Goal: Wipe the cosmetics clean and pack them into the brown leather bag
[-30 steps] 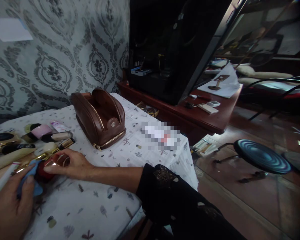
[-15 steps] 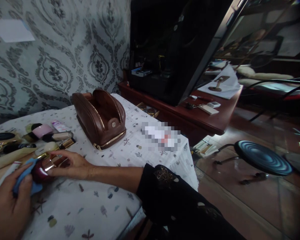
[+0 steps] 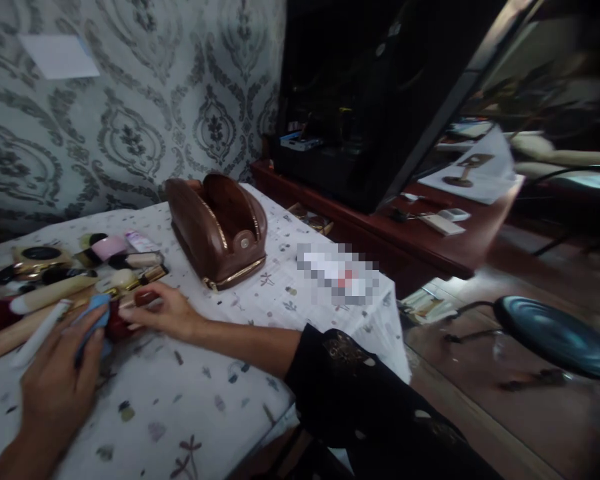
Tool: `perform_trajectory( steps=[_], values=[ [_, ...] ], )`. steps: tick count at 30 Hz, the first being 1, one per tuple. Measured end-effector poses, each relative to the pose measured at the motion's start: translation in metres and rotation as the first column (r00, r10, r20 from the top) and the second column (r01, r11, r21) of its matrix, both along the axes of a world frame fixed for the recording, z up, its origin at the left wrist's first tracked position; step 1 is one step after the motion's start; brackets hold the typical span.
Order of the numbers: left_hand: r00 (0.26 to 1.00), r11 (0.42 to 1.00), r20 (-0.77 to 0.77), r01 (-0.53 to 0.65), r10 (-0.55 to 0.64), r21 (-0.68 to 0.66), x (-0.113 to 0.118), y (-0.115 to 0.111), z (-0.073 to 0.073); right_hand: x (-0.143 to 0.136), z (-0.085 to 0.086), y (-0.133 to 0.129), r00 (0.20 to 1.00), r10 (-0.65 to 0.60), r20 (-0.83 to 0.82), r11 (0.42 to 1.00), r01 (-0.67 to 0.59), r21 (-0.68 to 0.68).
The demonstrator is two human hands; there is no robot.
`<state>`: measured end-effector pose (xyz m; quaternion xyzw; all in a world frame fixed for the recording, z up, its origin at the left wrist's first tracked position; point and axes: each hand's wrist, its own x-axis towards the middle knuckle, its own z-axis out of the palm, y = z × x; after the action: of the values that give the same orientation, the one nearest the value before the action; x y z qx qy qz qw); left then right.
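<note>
My right hand (image 3: 173, 315) pinches a small dark red bottle with a shiny gold cap (image 3: 117, 323) at the left of the table. In my left hand (image 3: 60, 377) is a blue cloth (image 3: 97, 308), pressed against the bottle's left side. Makeup brushes (image 3: 45, 293) with pale handles lie just beyond the left hand, partly hidden by it. A gold compact (image 3: 40, 257) and a pink item (image 3: 109, 247) are among the several cosmetics behind. Beyond my right hand stands a brown toiletry bag (image 3: 195, 233), unzipped at the top.
A patterned white cloth (image 3: 220, 380) covers the table. On its right part lies a blurred-out item (image 3: 337, 275). A reddish-brown cabinet (image 3: 395, 247) with a large black screen (image 3: 360, 100) stands behind. A round stool (image 3: 555, 337) is on the floor to the right.
The view has shifted, so most things sit further right. Both hands still hold the bottle and the blue cloth together; the left hand shows more fully.
</note>
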<state>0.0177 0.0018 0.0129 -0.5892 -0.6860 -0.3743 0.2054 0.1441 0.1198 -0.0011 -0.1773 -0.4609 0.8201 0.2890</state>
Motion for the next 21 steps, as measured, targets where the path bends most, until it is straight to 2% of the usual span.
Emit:
perform_trajectory(
  steps=[1,4,6,8,13,18,21],
  values=[
    [0.999,1.0,0.03,0.02,-0.02,-0.013,0.004,0.0,0.003,0.001,0.001,0.0,1.0,0.0,0.002,1.0,0.0,-0.011],
    [0.972,0.995,0.234,-0.006,0.029,-0.097,0.012,0.001,0.007,0.001,0.004,0.0,0.998,0.033,-0.045,0.997,-0.036,-0.063],
    [0.941,0.994,0.338,0.037,0.001,-0.107,0.014,0.002,0.006,0.001,0.003,0.001,0.995,-0.007,-0.104,0.996,-0.002,-0.086],
    [0.908,0.986,0.417,0.105,-0.043,-0.129,0.013,0.003,0.005,0.001,0.003,0.002,0.987,0.018,-0.157,0.992,-0.037,-0.12],
    [0.881,0.978,0.465,0.164,-0.085,-0.132,0.012,0.0,0.007,0.004,0.004,0.0,0.979,0.045,-0.197,0.992,-0.067,-0.108],
    [0.869,0.992,0.493,0.093,-0.036,-0.091,0.014,-0.005,0.012,-0.002,-0.001,-0.003,0.985,0.01,-0.173,0.998,-0.021,-0.058],
    [0.886,0.996,0.462,0.004,0.037,-0.088,0.02,-0.008,0.015,-0.004,-0.004,-0.003,0.988,0.003,-0.155,0.999,-0.009,-0.034]
  ],
)
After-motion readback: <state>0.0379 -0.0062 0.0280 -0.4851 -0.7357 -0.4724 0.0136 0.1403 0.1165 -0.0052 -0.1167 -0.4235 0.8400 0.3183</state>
